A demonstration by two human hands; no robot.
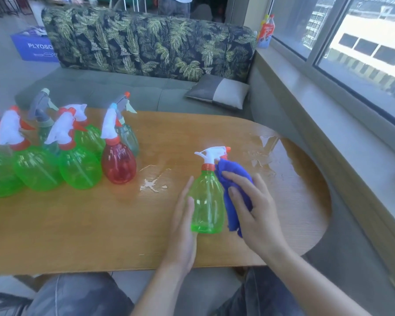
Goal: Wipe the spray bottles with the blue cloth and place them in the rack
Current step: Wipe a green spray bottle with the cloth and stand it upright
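A green spray bottle [206, 201] with a white trigger head and orange collar stands upright on the wooden table [100, 224]. My left hand [184, 226] grips its lower left side, thumb on the front. My right hand [255, 208] presses the blue cloth [234, 179] against the bottle's right side, fingers curled over the cloth. No rack is in view.
Several more spray bottles stand at the table's left: green ones [78, 165], a red one [119, 163] and grey-headed ones [127, 133]. Water puddles [152, 184] lie mid-table and at the far right [263, 151]. A leaf-print sofa [146, 42] and a window ledge [328, 106] border the table.
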